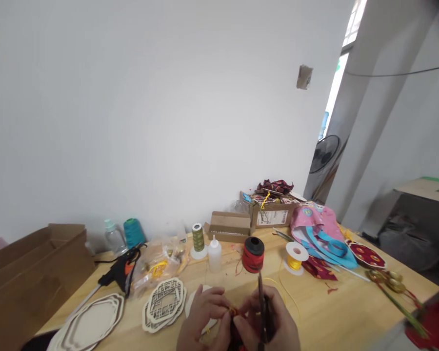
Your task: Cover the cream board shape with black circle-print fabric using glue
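At the bottom middle of the head view my left hand (pixel 204 319) and my right hand (pixel 269 321) meet over the wooden table (pixel 336 312). Both pinch a small knot of orange and red cord (pixel 234 312) between their fingertips. My right hand also grips a dark slim tool (pixel 261 302) that sticks up past the fingers. A thin yellow cord (pixel 287 295) runs from the hands towards a yellow spool (pixel 296 257). A red thread spool (pixel 253 254) stands just beyond the hands.
Cut wooden frame pieces (pixel 165 301) and oval ones (pixel 89 325) lie at the left, by a black glue gun (pixel 119 273). A white glue bottle (pixel 214 254), green spool (pixel 198 240), cardboard boxes (pixel 269 212) and a pink bag (pixel 320 229) line the back. A large carton (pixel 29 273) stands at left.
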`<action>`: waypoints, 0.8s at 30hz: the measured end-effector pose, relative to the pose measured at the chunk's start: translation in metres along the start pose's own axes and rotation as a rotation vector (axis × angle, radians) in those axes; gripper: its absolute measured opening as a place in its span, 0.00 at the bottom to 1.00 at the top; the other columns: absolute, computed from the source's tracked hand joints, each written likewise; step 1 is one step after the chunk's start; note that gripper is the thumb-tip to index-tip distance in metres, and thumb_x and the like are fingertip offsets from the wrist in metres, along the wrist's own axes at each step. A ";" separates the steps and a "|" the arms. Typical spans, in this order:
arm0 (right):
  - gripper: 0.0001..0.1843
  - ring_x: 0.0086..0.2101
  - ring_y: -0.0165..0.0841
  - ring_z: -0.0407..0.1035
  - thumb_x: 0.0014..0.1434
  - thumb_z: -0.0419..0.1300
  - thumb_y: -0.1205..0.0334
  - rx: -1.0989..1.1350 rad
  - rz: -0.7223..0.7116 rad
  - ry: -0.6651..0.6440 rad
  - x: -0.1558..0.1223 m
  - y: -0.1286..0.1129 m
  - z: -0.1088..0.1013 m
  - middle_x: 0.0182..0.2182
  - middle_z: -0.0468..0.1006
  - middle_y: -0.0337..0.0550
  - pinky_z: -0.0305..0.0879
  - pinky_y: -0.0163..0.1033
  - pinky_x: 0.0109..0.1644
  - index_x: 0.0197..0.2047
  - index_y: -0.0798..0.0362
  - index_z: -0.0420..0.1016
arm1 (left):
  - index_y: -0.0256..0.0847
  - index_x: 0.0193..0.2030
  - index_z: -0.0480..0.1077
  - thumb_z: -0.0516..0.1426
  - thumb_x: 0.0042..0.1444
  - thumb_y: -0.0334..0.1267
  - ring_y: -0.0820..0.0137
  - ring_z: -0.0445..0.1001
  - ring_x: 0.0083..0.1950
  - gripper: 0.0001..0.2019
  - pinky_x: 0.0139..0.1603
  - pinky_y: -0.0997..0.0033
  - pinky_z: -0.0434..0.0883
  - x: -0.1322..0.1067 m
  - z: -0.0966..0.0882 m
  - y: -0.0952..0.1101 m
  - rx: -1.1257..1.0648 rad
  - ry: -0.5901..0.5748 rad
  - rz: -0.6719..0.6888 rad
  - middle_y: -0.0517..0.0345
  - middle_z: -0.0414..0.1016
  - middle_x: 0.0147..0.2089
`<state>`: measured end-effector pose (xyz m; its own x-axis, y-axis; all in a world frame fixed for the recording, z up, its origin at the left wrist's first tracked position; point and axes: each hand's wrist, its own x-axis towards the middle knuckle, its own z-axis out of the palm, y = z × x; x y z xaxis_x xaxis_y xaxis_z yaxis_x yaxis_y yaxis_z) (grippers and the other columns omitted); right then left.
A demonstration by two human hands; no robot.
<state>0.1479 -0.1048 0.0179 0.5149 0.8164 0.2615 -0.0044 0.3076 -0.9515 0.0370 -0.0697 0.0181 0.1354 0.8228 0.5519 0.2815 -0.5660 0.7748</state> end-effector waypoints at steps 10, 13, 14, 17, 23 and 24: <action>0.09 0.15 0.30 0.65 0.41 0.59 0.62 -0.371 -0.175 0.081 0.004 -0.006 0.005 0.14 0.70 0.34 0.60 0.31 0.19 0.26 0.48 0.62 | 0.49 0.24 0.72 0.57 0.42 0.31 0.67 0.71 0.33 0.06 0.44 0.64 0.63 0.000 -0.007 0.003 0.389 0.083 0.348 0.58 0.75 0.32; 0.09 0.15 0.31 0.65 0.41 0.59 0.61 -0.366 -0.147 0.088 0.003 -0.002 0.005 0.15 0.71 0.34 0.61 0.32 0.20 0.27 0.48 0.62 | 0.45 0.23 0.71 0.56 0.44 0.32 0.71 0.69 0.27 0.05 0.31 0.73 0.66 -0.002 -0.002 0.006 0.268 0.136 0.211 0.56 0.70 0.33; 0.09 0.16 0.31 0.66 0.41 0.59 0.60 -0.339 -0.124 0.084 0.003 0.000 0.005 0.15 0.71 0.35 0.62 0.32 0.20 0.28 0.48 0.62 | 0.44 0.22 0.71 0.56 0.45 0.33 0.73 0.69 0.26 0.05 0.28 0.75 0.66 -0.003 -0.001 0.006 0.225 0.122 0.169 0.57 0.69 0.32; 0.11 0.16 0.31 0.66 0.42 0.60 0.59 -0.229 -0.034 0.037 0.001 0.006 0.008 0.17 0.72 0.36 0.63 0.31 0.19 0.29 0.49 0.62 | 0.42 0.20 0.69 0.55 0.46 0.33 0.74 0.70 0.25 0.07 0.28 0.78 0.66 -0.004 0.002 0.005 0.152 0.107 0.100 0.58 0.68 0.31; 0.11 0.17 0.29 0.66 0.39 0.60 0.63 -0.114 0.046 -0.028 0.001 0.004 0.011 0.18 0.72 0.35 0.62 0.30 0.20 0.29 0.49 0.63 | 0.43 0.21 0.71 0.56 0.45 0.35 0.74 0.71 0.24 0.06 0.28 0.78 0.67 -0.007 0.005 0.005 0.085 0.129 0.035 0.57 0.69 0.32; 0.10 0.18 0.29 0.65 0.39 0.60 0.64 -0.116 0.048 -0.018 0.002 0.003 0.012 0.17 0.72 0.34 0.63 0.30 0.21 0.28 0.49 0.63 | 0.43 0.21 0.72 0.56 0.46 0.36 0.73 0.71 0.24 0.06 0.28 0.78 0.67 -0.007 0.005 0.007 0.061 0.132 0.029 0.57 0.69 0.32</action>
<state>0.1387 -0.0970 0.0177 0.5007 0.8380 0.2170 0.0708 0.2102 -0.9751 0.0430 -0.0788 0.0178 0.0197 0.7900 0.6128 0.3370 -0.5823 0.7399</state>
